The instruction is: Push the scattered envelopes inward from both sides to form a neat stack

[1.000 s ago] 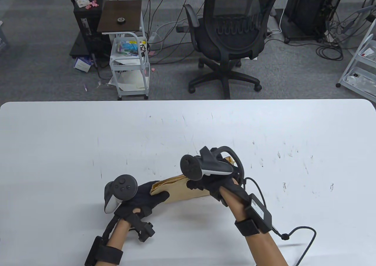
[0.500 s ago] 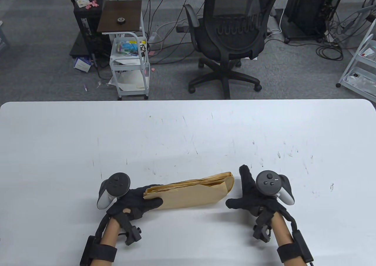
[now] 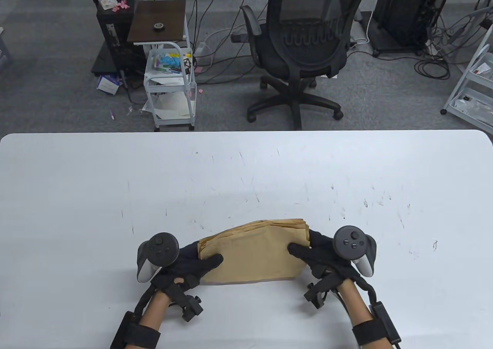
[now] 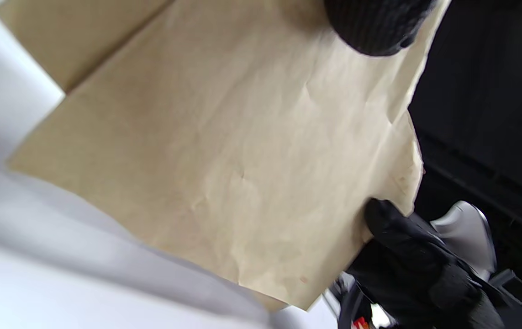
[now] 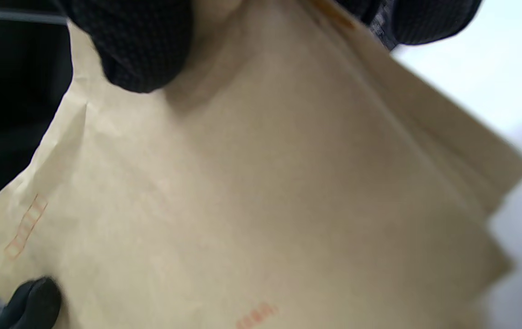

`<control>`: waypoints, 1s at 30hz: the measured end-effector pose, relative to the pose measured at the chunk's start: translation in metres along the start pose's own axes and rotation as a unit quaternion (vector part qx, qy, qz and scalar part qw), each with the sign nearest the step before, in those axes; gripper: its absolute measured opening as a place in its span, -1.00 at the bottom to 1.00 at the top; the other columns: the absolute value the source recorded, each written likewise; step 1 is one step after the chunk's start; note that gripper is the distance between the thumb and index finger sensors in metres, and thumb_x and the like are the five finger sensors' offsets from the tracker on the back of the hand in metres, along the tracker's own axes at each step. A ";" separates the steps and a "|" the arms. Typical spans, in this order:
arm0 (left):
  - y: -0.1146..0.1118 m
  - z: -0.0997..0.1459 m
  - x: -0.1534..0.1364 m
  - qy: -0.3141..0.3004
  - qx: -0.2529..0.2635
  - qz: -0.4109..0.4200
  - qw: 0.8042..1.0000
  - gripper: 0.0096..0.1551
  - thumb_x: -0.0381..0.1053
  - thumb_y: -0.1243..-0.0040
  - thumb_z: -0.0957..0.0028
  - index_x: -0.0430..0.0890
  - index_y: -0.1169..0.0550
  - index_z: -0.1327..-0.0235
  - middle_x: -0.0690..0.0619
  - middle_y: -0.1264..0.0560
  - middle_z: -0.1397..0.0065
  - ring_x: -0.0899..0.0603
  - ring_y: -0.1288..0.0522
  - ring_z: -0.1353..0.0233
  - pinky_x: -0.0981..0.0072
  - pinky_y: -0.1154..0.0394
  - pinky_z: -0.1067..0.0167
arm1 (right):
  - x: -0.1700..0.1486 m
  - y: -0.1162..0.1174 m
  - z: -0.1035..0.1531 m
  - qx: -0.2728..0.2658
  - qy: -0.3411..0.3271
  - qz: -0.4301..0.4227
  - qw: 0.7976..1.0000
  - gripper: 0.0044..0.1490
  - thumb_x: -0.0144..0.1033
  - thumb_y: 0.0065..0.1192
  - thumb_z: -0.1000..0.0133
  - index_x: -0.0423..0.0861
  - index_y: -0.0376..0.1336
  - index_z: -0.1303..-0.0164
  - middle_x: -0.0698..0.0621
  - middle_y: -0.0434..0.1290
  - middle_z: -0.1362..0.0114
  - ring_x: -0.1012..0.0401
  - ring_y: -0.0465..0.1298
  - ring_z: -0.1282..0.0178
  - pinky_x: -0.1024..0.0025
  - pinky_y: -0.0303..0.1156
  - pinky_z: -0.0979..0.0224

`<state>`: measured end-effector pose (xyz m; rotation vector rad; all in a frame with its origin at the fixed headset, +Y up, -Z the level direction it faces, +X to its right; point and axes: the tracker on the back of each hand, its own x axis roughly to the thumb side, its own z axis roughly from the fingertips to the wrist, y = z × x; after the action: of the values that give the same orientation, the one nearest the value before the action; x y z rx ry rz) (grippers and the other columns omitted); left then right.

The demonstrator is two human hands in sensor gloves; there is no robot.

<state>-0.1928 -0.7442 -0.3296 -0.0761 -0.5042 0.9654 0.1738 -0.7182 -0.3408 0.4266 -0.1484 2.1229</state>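
I hold the stack of brown paper envelopes (image 3: 252,250) between my two hands at the near middle of the white table (image 3: 77,195), its far edge lifted and fanned. My left hand (image 3: 188,262) grips the left end, thumb on the top face and the other fingers behind. My right hand (image 3: 319,254) grips the right end in the same way, thumb (image 5: 137,45) pressing on the top envelope, both wrists coming up from the near edge.
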 end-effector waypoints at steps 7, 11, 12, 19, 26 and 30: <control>-0.024 -0.003 0.019 0.007 -0.016 -0.172 0.985 -0.41 0.24 -0.11 0.01 0.12 -0.55 -0.29 -0.08 -0.49 -0.52 -0.43 -0.34 -0.56 -0.44 -0.15 -0.48 | -0.001 0.001 0.011 -0.001 0.008 0.167 0.986 -0.46 -0.12 0.26 -0.03 -0.12 0.38 -0.15 -0.03 0.67 -0.14 -0.09 0.59 -0.25 -0.45 0.19 -0.39; -0.028 -0.001 0.009 0.015 -0.033 -0.213 0.976 -0.43 0.25 -0.09 -0.01 0.13 -0.56 -0.27 -0.06 -0.50 -0.51 -0.44 -0.36 -0.55 -0.45 -0.16 -0.47 | -0.015 0.022 0.015 0.041 0.019 0.227 0.973 -0.45 -0.12 0.25 -0.03 -0.11 0.36 -0.17 0.02 0.67 -0.14 -0.07 0.61 -0.23 -0.45 0.20 -0.39; -0.026 -0.001 0.011 0.006 -0.009 -0.196 0.981 -0.43 0.24 -0.11 0.01 0.09 -0.60 -0.23 -0.06 -0.53 -0.48 -0.42 -0.39 -0.52 -0.44 -0.19 -0.46 | -0.010 0.019 0.014 0.015 0.011 0.226 0.974 -0.45 -0.12 0.27 -0.02 -0.11 0.38 -0.15 0.00 0.68 -0.13 -0.06 0.64 -0.18 -0.45 0.22 -0.38; -0.029 0.000 0.008 0.011 0.021 -0.168 0.985 -0.41 0.26 -0.01 -0.01 0.05 -0.64 -0.17 -0.04 -0.53 -0.48 -0.44 -0.35 -0.54 -0.44 -0.14 -0.48 | -0.010 0.027 0.015 0.030 -0.042 0.271 0.961 -0.36 -0.06 0.34 0.04 -0.14 0.37 -0.17 0.01 0.68 -0.13 -0.05 0.63 -0.21 -0.47 0.21 -0.40; -0.043 -0.003 0.013 0.021 -0.064 -0.256 0.964 -0.28 0.32 -0.04 0.02 0.07 -0.47 -0.41 -0.15 -0.38 -0.60 -0.46 -0.26 -0.58 -0.48 -0.07 -0.49 | -0.011 0.030 0.018 0.047 -0.067 0.342 0.936 -0.40 -0.07 0.41 0.09 -0.11 0.41 -0.09 0.06 0.71 -0.04 -0.01 0.65 -0.18 -0.44 0.22 -0.40; -0.046 -0.004 0.012 0.038 -0.125 -0.301 0.944 -0.33 0.24 -0.10 -0.02 0.12 -0.42 -0.44 -0.13 -0.34 -0.63 -0.46 -0.22 -0.62 -0.50 -0.03 -0.51 | -0.010 0.029 0.016 0.033 -0.059 0.340 0.938 -0.47 -0.09 0.40 0.07 -0.05 0.42 -0.06 0.11 0.71 -0.03 0.01 0.63 -0.21 -0.43 0.22 -0.41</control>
<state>-0.1497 -0.7609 -0.3159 -0.1753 -0.5335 0.2941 0.1591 -0.7464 -0.3279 0.6063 -0.3337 2.7882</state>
